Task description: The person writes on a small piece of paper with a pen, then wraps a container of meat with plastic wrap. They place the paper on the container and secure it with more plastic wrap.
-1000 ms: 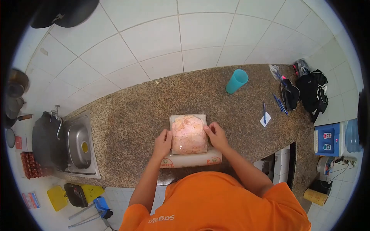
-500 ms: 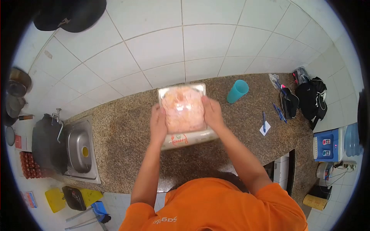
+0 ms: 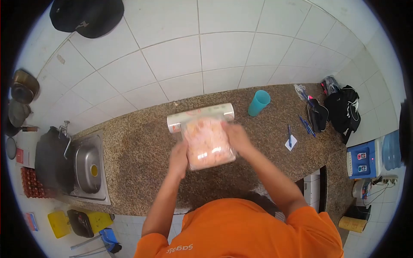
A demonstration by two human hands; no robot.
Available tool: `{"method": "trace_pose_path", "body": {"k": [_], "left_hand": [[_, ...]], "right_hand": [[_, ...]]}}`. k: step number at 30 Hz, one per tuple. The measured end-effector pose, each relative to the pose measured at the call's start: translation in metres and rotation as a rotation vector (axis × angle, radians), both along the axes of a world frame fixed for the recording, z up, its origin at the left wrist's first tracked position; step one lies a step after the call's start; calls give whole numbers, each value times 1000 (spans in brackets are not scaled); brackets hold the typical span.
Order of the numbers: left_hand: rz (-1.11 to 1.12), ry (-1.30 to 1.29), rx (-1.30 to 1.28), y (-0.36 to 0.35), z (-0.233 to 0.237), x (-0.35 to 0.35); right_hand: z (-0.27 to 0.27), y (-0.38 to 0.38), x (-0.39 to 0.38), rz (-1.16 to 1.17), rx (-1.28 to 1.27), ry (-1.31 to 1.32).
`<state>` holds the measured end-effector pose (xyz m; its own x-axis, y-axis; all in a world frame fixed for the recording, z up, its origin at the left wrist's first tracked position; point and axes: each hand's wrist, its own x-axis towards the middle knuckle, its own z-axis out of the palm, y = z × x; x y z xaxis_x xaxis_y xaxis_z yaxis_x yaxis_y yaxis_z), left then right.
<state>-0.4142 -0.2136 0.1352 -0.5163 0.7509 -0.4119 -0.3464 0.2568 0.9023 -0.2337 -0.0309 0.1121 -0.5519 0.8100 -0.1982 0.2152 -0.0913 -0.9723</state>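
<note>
A clear-wrapped pack of pale pink food (image 3: 208,144), probably raw meat, is held between my two hands over the granite counter. My left hand (image 3: 178,158) is closed on its left side, and my right hand (image 3: 236,138) grips its upper right side; both are slightly blurred. Just behind the pack, a long white roll or box with red print (image 3: 200,112) lies across the counter near the wall. The pack's upper edge overlaps it in view.
A teal cup (image 3: 259,103) stands right of the roll. Blue pens (image 3: 306,125), a paper slip (image 3: 291,142) and black bags (image 3: 343,111) are farther right. At the left are a steel sink (image 3: 89,167) and faucet (image 3: 65,139).
The pack has moved down toward my body, off the white roll, which now shows more fully near the wall. Both hands still hold the pack. The head view has shifted slightly.
</note>
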Motion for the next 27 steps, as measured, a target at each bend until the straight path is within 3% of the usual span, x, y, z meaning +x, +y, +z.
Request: {"method": "trace_pose_path", "body": {"k": [4, 6, 7, 11, 13, 14, 15, 16, 17, 19, 20, 22, 23, 27], "left_hand": [[37, -124, -75, -61, -104, 41], [-43, 86, -181, -77, -112, 52], [12, 78, -143, -81, -111, 60], [-104, 149, -191, -92, -113, 52], [-64, 149, -121, -96, -95, 51], [-24, 107, -83, -100, -85, 49], [-39, 113, -75, -104, -80, 46], [69, 156, -119, -109, -77, 42], [179, 200, -164, -114, -76, 39], [216, 286, -189, -118, -75, 35], [263, 366, -215, -118, -73, 33], [261, 363, -231, -113, -70, 27], [283, 372, -212, -109, -71, 24], [336, 347, -174, -99, -56, 20]], "right_hand": [[-56, -58, 43, 32, -39, -85], [-66, -75, 56, 23, -146, -40], [-66, -78, 64, 46, -71, -73], [-69, -66, 102, 50, 160, -189], [-34, -46, 125, -217, -172, -94], [-55, -23, 153, -406, 117, -96], [-47, -1, 187, -596, 566, -377], [-58, 27, 221, -841, 551, -450], [-68, 55, 260, -946, 526, -576], [-124, 98, 328, -969, 697, -789], [-120, 105, 340, -979, 689, -787], [-110, 114, 356, -598, 479, -839], [-110, 118, 359, -512, 521, -876], [-77, 120, 348, -624, 719, -943]]}}
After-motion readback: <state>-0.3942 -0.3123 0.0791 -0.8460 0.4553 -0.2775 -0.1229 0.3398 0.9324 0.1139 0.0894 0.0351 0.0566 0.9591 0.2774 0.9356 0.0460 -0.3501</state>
